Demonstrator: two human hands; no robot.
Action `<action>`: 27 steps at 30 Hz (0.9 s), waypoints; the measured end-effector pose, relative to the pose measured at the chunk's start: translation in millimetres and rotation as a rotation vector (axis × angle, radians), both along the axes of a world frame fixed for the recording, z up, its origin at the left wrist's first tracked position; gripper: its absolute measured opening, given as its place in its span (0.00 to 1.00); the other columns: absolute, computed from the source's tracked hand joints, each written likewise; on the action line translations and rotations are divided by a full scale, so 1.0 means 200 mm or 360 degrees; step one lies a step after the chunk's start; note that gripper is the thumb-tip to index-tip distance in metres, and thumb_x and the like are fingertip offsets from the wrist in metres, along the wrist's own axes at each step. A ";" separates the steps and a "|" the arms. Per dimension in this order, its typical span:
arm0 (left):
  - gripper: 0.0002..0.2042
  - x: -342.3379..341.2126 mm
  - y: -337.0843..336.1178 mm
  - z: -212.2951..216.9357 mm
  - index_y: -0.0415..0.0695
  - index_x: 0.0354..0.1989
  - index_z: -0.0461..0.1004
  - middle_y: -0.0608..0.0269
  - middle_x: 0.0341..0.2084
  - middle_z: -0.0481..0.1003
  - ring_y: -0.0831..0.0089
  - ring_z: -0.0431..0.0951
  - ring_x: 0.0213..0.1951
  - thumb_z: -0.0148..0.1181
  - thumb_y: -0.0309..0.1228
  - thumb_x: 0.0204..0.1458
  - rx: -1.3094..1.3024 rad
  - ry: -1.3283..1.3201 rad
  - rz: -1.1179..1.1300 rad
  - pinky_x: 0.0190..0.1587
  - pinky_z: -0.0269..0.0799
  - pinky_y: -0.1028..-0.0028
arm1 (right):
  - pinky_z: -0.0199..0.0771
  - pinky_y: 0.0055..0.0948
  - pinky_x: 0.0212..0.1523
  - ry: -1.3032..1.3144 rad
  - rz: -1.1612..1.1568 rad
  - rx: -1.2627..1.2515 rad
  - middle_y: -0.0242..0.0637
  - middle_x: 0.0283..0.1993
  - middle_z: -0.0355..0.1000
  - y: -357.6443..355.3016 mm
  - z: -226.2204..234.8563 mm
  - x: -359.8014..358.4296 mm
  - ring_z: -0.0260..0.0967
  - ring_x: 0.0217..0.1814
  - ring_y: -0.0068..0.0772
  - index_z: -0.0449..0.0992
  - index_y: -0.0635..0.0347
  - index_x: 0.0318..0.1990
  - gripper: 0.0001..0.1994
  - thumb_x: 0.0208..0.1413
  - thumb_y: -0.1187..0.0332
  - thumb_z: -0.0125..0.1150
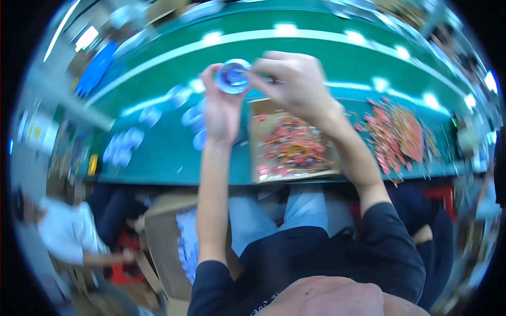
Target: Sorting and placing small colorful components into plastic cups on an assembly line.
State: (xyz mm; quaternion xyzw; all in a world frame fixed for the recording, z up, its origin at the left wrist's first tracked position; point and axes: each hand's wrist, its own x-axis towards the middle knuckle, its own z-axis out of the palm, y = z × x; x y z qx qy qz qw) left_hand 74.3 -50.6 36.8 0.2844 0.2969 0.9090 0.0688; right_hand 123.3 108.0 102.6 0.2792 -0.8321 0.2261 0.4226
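My left hand (217, 113) is raised over the bench, its fingers wrapped round a small round blue-white cup-shaped part (225, 86) with its opening facing me. My right hand (295, 79) is closed in a pinch at the cup's right rim. A thin piece, too blurred to name, runs from its fingertips into the opening. Below my right forearm lies a shallow cardboard tray (256, 152) filled with small pink-and-orange wired parts (295, 145). More translucent bluish cups (194, 118) stand beside my left wrist.
Several bluish cups (124, 146) are grouped farther left on the green bench (168, 163). A loose heap of pink and orange wired pieces (398, 131) lies at the right. Below the bench, a cardboard box (163, 237) holds blue-white pieces. A person in white (68, 229) sits at the left.
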 end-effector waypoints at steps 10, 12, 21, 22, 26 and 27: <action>0.21 -0.35 0.44 0.02 0.43 0.60 0.62 0.57 0.55 0.68 0.65 0.66 0.58 0.44 0.40 0.60 -0.0044 -0.0246 -0.0734 0.62 0.58 0.61 | 0.72 0.36 0.23 -0.0246 -0.0682 0.0113 0.42 0.21 0.73 0.27 -0.02 -0.15 0.74 0.25 0.44 0.77 0.59 0.20 0.06 0.43 0.67 0.60; 0.22 -0.32 0.45 0.03 0.43 0.59 0.64 0.58 0.54 0.69 0.65 0.67 0.57 0.46 0.40 0.59 -0.0202 -0.0289 -0.0506 0.63 0.56 0.62 | 0.73 0.37 0.23 -0.0279 -0.0681 0.0094 0.43 0.22 0.74 0.29 -0.07 -0.17 0.74 0.25 0.44 0.77 0.58 0.20 0.06 0.42 0.67 0.60; 0.10 -0.52 0.21 -0.19 0.43 0.37 0.66 0.54 0.48 0.73 0.64 0.70 0.52 0.49 0.37 0.55 0.0067 -0.0378 -0.0862 0.61 0.57 0.60 | 0.73 0.39 0.27 -0.0162 -0.0497 -0.0004 0.43 0.22 0.73 0.26 -0.12 -0.33 0.74 0.27 0.46 0.79 0.55 0.27 0.04 0.45 0.67 0.60; 0.13 -0.45 0.27 -0.16 0.51 0.17 0.67 0.57 0.41 0.77 0.68 0.72 0.49 0.50 0.35 0.54 -0.0055 -0.0459 -0.0567 0.60 0.57 0.63 | 0.72 0.39 0.27 -0.0103 -0.0463 -0.0033 0.42 0.23 0.72 0.27 -0.12 -0.33 0.73 0.27 0.45 0.79 0.55 0.28 0.05 0.46 0.67 0.60; 0.26 -0.45 0.34 -0.21 0.36 0.56 0.65 0.51 0.53 0.69 0.60 0.68 0.56 0.49 0.36 0.48 0.0200 -0.0186 -0.0817 0.62 0.57 0.57 | 0.69 0.33 0.25 -0.0134 -0.0334 -0.0144 0.39 0.23 0.72 0.26 -0.11 -0.28 0.72 0.25 0.41 0.80 0.55 0.31 0.05 0.48 0.67 0.63; 0.28 -0.42 0.33 -0.20 0.36 0.58 0.64 0.51 0.54 0.69 0.60 0.68 0.57 0.49 0.36 0.46 0.0003 -0.0277 -0.0495 0.62 0.58 0.57 | 0.69 0.33 0.25 -0.0093 -0.0278 -0.0139 0.39 0.23 0.72 0.23 -0.11 -0.30 0.72 0.25 0.41 0.80 0.55 0.31 0.05 0.48 0.67 0.63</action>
